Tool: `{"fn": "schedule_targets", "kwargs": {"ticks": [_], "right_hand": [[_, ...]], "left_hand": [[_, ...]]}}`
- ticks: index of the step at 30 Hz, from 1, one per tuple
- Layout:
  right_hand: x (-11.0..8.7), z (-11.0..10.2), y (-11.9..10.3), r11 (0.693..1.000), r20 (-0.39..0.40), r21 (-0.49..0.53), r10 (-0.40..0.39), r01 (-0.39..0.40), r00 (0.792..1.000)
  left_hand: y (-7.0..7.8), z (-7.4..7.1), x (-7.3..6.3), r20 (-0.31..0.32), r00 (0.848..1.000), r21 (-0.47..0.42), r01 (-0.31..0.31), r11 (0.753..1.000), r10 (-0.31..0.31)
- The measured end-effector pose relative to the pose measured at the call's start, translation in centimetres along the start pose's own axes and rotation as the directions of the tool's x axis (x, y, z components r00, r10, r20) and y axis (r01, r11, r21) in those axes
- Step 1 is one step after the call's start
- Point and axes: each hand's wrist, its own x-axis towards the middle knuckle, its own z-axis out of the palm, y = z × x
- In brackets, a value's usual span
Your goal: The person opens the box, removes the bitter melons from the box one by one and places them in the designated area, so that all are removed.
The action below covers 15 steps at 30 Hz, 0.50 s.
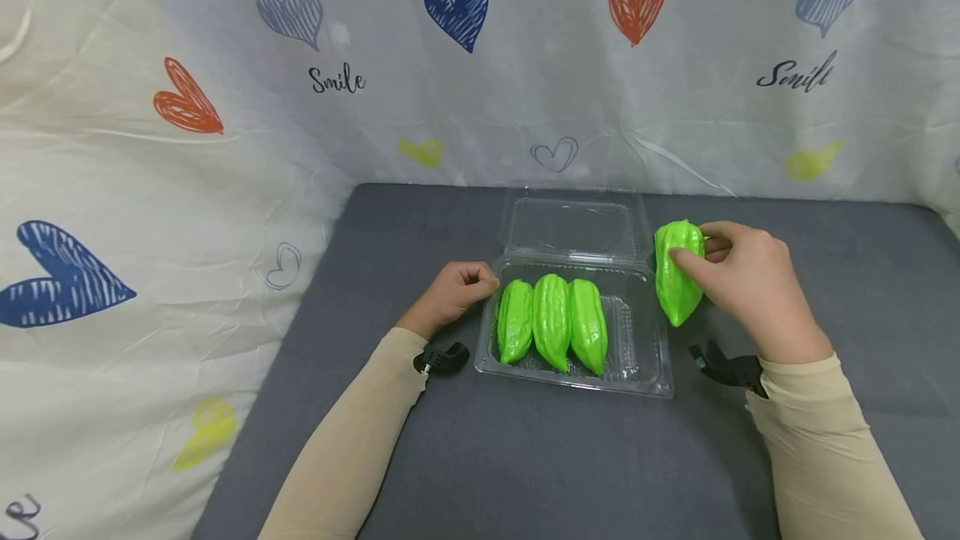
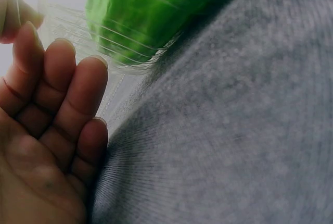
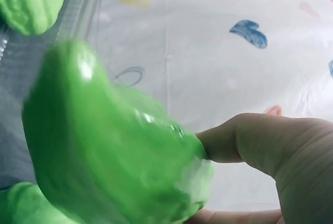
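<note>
A clear plastic clamshell container lies with its lid folded back. Three glossy green ridged fruits with pointed ends, the middle one among them, lie side by side in the left and centre of its base. My left hand pinches the base's left rim; in the left wrist view the fingers are curled near the clear wall. Just right of the container, my right hand holds another green ridged fruit upright between thumb and fingers. The fingers behind that fruit are mostly hidden.
A dark grey cloth covers the table. Behind and to the left hangs a white curtain printed with hearts and "Smile". The raised lid reaches close to the table's back edge.
</note>
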Motion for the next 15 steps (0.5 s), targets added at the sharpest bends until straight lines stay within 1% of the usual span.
{"fn": "schedule_targets", "kwargs": {"ticks": [9, 15], "right_hand": [[1.0, 0.0, 1.8, 1.000, -0.088, 0.027, 0.013, -0.011, 0.996], [1.2, 0.0, 2.5, 0.999, -0.138, 0.029, 0.040, -0.036, 0.990]], "left_hand": [[0.1, 0.1, -0.1, -0.008, 1.000, 0.004, 0.013, 1.000, -0.013], [0.1, 0.1, 0.0, -0.005, 1.000, 0.014, 0.003, 1.000, -0.003]]}}
